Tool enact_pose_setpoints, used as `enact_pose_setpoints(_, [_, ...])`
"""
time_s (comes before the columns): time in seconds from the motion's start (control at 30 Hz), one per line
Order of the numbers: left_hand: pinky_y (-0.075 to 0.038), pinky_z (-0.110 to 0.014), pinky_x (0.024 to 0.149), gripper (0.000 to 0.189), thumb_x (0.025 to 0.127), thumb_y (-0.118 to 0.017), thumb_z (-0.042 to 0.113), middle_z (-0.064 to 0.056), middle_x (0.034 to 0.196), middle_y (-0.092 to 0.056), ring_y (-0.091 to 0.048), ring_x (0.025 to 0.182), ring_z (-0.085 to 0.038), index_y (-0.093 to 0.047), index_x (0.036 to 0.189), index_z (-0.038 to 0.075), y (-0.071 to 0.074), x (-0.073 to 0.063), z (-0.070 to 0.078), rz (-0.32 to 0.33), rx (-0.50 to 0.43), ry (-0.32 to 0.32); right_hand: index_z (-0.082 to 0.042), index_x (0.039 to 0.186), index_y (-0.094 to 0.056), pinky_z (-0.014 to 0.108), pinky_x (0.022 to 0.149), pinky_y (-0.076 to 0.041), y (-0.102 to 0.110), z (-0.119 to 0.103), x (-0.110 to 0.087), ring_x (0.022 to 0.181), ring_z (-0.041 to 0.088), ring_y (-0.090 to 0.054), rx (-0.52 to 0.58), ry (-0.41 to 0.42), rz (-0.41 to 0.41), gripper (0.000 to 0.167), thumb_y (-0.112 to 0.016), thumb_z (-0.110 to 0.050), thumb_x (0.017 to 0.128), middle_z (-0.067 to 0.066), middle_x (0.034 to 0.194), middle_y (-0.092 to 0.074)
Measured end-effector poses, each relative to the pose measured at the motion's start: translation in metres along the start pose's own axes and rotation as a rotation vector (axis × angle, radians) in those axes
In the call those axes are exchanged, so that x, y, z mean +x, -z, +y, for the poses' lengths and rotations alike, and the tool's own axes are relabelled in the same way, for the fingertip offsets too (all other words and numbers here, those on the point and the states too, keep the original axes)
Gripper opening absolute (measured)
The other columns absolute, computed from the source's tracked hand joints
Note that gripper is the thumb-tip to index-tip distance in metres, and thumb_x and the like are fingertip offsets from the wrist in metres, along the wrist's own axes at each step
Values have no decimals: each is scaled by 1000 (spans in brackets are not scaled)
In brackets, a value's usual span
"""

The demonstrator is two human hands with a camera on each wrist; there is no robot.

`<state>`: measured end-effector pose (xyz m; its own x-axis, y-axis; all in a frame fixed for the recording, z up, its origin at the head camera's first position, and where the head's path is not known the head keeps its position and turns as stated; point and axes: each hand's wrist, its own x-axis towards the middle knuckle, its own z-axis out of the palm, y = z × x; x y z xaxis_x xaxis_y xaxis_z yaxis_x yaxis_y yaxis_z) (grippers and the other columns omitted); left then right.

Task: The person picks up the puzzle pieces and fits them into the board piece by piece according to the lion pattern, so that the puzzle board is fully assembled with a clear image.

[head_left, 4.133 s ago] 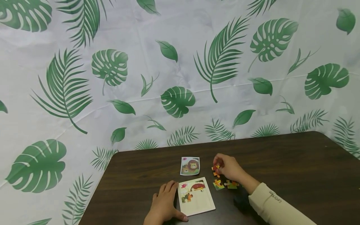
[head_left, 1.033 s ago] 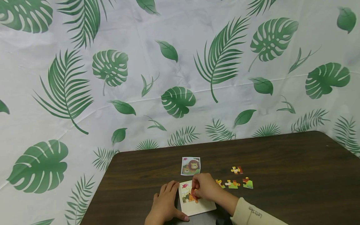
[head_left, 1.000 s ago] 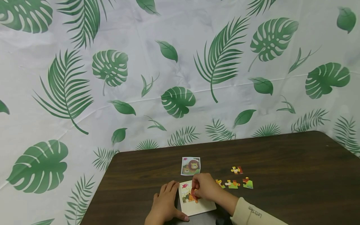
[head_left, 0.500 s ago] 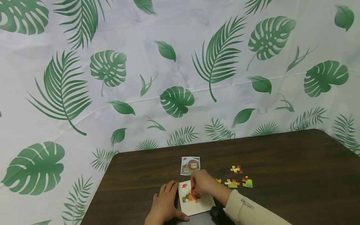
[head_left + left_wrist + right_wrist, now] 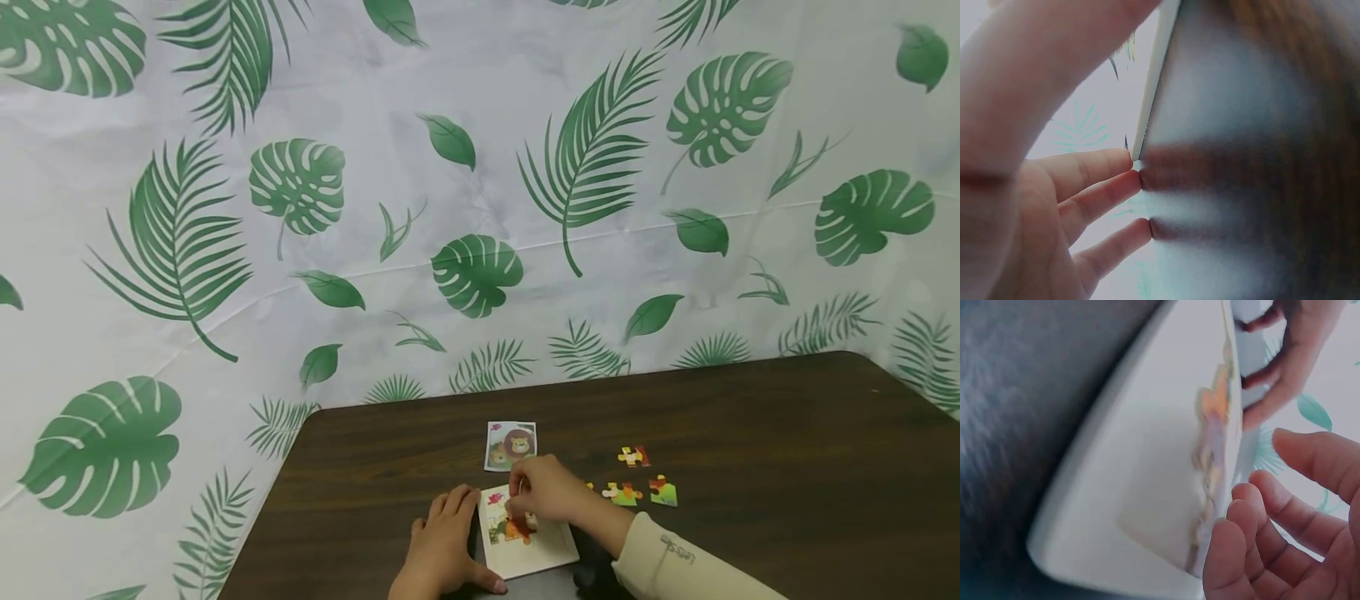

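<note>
Head view, going left to right: seeing the left hand (image 5: 442,542) resting spread along the left side of a pale puzzle board (image 5: 543,552), with the thumb out by the near left corner. Seeing in the left wrist view straight, separated fingers, with one tip touching the board's side. Finding the board lying flat on the dark table (image 5: 750,467) between both hands, running its long axis away from the person, leaning left at the far end. Seeing on it a pink-flower piece (image 5: 496,498) at far left, a green-and-orange piece (image 5: 496,530) nearer, and just right of that a red-orange piece (image 5: 516,530), partly hidden; being unable to tell its heading. Just beyond, seeing a lion card (image 5: 511,447), also lying lengthwise away. Seeing the right hand (image 5: 553,496) hovering or resting over the board, being unable to tell which; in the right wrist view, holding its thumb apart from loosely bent fingers. Farther right, seeing loose pieces (image 5: 622,493) lying scattered.

Comparing with four seconds ago: finding the left hand keeping its place, red-orange covering a formerly bare spot on the board, and the right hand working there instead of among the loose pieces. Comparing with half a second ago: seeing its fingers bunching less.
</note>
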<state>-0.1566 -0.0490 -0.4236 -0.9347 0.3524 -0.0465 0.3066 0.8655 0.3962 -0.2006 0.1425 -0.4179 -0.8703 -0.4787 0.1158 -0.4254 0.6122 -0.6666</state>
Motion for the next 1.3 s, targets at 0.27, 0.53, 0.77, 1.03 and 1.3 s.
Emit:
enact_pose_setpoints(0.27, [-30, -69, 82, 114, 44, -84, 57, -13, 137, -39, -33, 123, -38, -42, 136, 4, 2, 0, 1, -1, 0, 19, -13, 73, -59, 27, 48, -39, 25, 8, -2, 55, 11, -46, 27, -35, 53, 15, -67, -20, 84, -5, 66, -52])
enact_pose_setpoints(0.53, [-29, -69, 82, 114, 43, -85, 56, -13, 136, -39, -34, 122, -39, -43, 135, 4, 3, 0, 1, 2, -4, 23, -9, 80, -61, 31, 49, -45, 63, 31, -14, 55, 16, -52, 67, -168, 146, 15, -66, -22, 86, 2, 68, -53])
enact_pose_setpoints(0.77, [-30, -69, 82, 114, 44, -85, 57, -13, 135, -40, -34, 121, -38, -43, 135, 4, 2, 1, 0, -1, 0, 19, -7, 80, -61, 30, 47, -45, 84, 55, -24, 54, 17, -51, 50, -289, 210, 14, -67, -19, 85, 5, 68, -53])
enact_pose_setpoints(1.03, [-30, -69, 82, 113, 45, -85, 56, -14, 136, -39, -34, 121, -40, -43, 135, 4, 1, 1, 0, -12, -17, 15, -6, 78, -61, 31, 47, -43, 99, 77, -32, 52, 16, -49, -49, -311, 219, 15, -67, -18, 84, 3, 74, -57])
enact_pose_setpoints(1.3, [-29, -69, 82, 113, 44, -85, 56, -14, 136, -39, -34, 122, -40, -43, 135, 4, 2, 1, 1, -24, -16, 34, -3, 80, -58, 33, 52, -43, 104, 96, -38, 55, 17, -51, -87, -387, 175, 22, -75, -16, 75, 4, 71, -54])
